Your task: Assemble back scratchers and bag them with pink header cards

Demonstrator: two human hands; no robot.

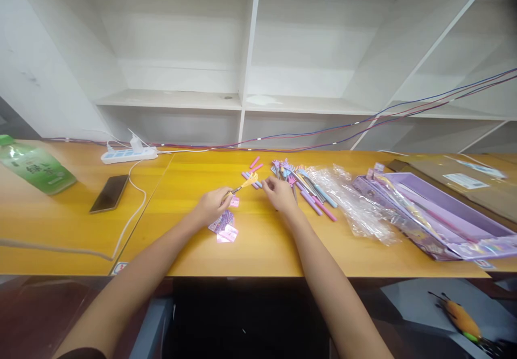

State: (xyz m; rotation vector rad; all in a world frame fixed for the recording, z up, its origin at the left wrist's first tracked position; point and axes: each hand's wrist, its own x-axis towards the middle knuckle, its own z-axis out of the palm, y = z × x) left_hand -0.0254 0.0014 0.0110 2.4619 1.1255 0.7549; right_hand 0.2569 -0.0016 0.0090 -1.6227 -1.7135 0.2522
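My left hand is closed on a small back scratcher with a yellow hand-shaped head and a short metal rod; the head points right, toward my other hand. My right hand has its fingers curled together just right of the yellow head. Whether anything is pinched in them I cannot make out. Beside it lies a pile of back scratchers with pink, purple, blue and orange heads and coloured handles. Several loose pink and purple tubes lie behind the yellow head. Small printed cards are spread below my left hand.
Crumpled clear plastic wrapping lies right of the pile, beside an open purple box. Flattened cardboard is behind it. On the left are a phone, a green bottle and a power strip with a white cable.
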